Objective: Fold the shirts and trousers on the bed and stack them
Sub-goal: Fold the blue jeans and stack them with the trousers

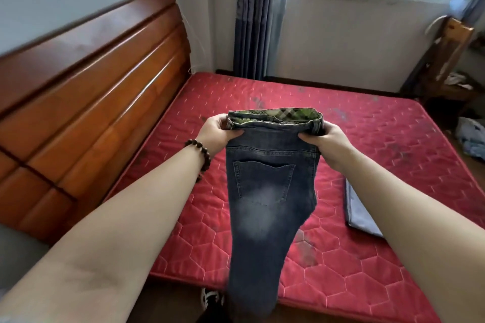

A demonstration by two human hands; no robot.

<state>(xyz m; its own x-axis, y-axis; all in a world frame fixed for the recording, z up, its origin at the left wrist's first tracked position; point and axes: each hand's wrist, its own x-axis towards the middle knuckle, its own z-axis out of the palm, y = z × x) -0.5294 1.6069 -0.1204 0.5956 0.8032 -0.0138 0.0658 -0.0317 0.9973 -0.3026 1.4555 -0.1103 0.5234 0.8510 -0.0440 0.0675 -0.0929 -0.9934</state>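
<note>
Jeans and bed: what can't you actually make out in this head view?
- Jeans: leg ends cut off by the bottom edge; the front faces away.
- Grey cloth: mostly hidden behind the right forearm, so what garment it is can't be told.
- Left hand and right hand: most fingers hidden behind the waistband.
- Heap on the floor: cut off by the right edge, too blurred to identify.

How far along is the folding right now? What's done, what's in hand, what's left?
Done: one grey folded piece lies flat on the bed, at the person's right. In hand: the jeans hang in the air, doubled lengthwise, with the left hand and right hand gripping the waistband's ends. Left: lay the jeans down, fold them shorter and stack them. No other shirts or trousers show on the bed.
</note>
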